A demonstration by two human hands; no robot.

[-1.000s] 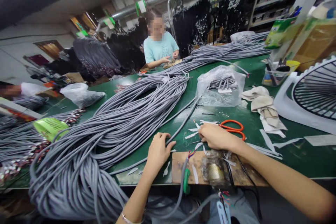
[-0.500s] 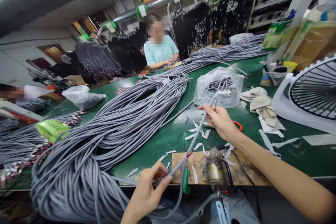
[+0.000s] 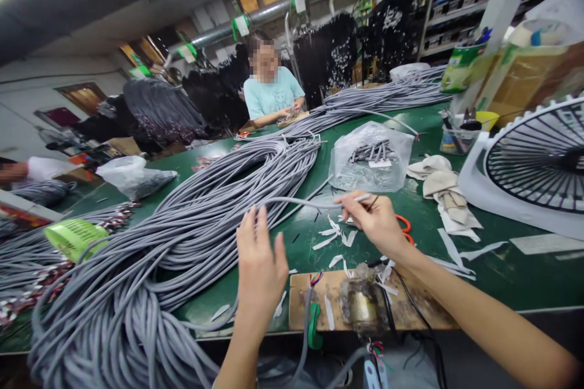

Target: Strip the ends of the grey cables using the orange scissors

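Note:
My right hand [image 3: 374,222] pinches the end of one grey cable [image 3: 310,202] and holds it above the green table [image 3: 502,267]. That cable arcs leftward over my left hand [image 3: 259,258], which is raised with its fingers spread and its fingertips just under the cable. A large heap of grey cables [image 3: 191,225] covers the table to the left. Below my hands a wooden board [image 3: 319,304] carries a small metal device [image 3: 362,298], and a cable with coloured wires sticks up beside it. White paper strips [image 3: 335,237] lie scattered near my right hand.
Orange scissors [image 3: 404,225] lie behind my right hand. A clear bag of cable pieces [image 3: 371,158], folded cloths [image 3: 444,185] and a white fan [image 3: 529,170] sit to the right. Across the table a person in a light blue shirt [image 3: 271,94] works. A green basket [image 3: 73,237] lies left.
My right hand has drawn the cable end up and level above the table. My left hand let go of the cable near the table edge, rose and spread open under it.

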